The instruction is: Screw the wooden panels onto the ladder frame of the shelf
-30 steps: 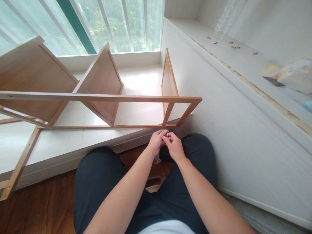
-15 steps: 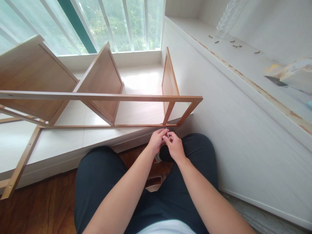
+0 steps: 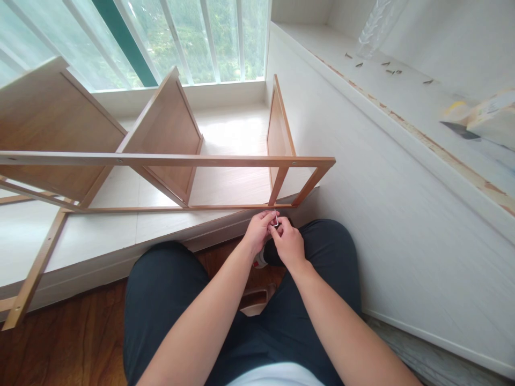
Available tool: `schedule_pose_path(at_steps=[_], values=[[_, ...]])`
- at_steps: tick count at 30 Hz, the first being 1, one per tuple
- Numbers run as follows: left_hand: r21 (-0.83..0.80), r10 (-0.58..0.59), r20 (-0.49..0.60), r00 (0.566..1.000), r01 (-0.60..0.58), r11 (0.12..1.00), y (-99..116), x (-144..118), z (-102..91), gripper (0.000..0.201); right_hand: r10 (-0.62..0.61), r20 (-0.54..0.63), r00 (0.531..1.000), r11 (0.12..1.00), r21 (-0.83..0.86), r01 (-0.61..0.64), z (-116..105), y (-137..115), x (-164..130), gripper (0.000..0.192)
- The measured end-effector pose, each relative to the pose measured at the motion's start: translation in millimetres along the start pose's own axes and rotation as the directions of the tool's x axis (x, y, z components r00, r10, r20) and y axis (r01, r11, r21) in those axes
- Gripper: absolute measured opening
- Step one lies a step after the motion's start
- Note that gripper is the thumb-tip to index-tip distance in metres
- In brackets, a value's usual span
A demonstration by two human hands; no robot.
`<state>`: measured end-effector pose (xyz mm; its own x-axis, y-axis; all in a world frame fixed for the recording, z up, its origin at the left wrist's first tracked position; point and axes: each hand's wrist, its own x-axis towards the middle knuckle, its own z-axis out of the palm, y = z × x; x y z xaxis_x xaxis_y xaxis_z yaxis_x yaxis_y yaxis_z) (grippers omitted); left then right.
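Note:
A small silvery L-shaped hex key is pinched between my two hands, just in front of the lower rail of a wooden shelf frame. My left hand is closed, its thumb and forefinger at the key's upper part. Close against it, my right hand is closed too, its fingertips at the key's bent end. Whether a screw is also between the fingers is hidden. The frame lies on its side on a pale ledge, with wooden shelf panels standing across it.
Several loose screws lie on the white shelf at upper right, near a clear plastic wrapper and a bag. A loose wooden piece juts over the ledge at left. A white panel rises to my right.
The hex key has turned slightly between my fingers, so its bent shape shows more clearly. My hands stay in nearly the same place; the view has shifted a little.

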<state>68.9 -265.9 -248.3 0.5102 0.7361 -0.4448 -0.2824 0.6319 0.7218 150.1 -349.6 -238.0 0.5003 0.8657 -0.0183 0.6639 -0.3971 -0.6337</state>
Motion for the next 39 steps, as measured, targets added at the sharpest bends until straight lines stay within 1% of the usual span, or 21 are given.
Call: schedule_pose_path(at_steps=[5,11,15,18,21,28,35,39], values=[[0.020,-0.001,-0.007,1.000,0.001,1.000,0.7,1.3,-0.1,0.039,0.020,-0.009,1.000,1.000,0.000,-0.020,-1.3,-1.8,0.2,0.023],[-0.006,-0.016,0.007,1.000,0.016,1.000,0.6,1.5,0.4,0.039,0.046,-0.008,0.999,0.999,-0.009,-0.046,-4.3,-6.5,-0.2,0.026],[0.015,-0.018,-0.017,1.000,0.018,1.000,2.1,-0.1,0.4,0.038,0.038,-0.005,0.999,0.999,0.018,-0.038,-4.2,-5.9,-1.2,0.027],[0.026,-0.024,-0.025,0.999,0.024,0.999,3.6,-1.6,0.7,0.037,0.031,-0.008,0.999,0.995,0.093,-0.030,-2.3,-3.3,-1.6,0.030],[0.023,-0.030,-0.028,0.999,0.031,0.999,4.8,-2.9,1.4,0.036,0.042,-0.003,0.999,0.979,0.202,-0.040,0.1,-1.0,-1.5,0.032],[0.031,-0.056,-0.038,0.998,0.057,0.998,5.0,-2.2,2.8,0.036,0.054,0.014,0.998,0.876,0.479,-0.054,4.8,2.0,0.6,0.032],[0.060,-0.034,-0.047,0.998,0.036,0.998,2.3,1.8,0.8,0.035,0.064,0.038,0.997,0.811,0.580,-0.074,9.2,5.0,2.0,0.032],[0.035,-0.035,-0.036,0.999,0.036,0.999,2.6,0.9,2.4,0.037,0.080,0.060,0.995,0.770,0.630,-0.100,8.2,3.0,3.2,0.032]])
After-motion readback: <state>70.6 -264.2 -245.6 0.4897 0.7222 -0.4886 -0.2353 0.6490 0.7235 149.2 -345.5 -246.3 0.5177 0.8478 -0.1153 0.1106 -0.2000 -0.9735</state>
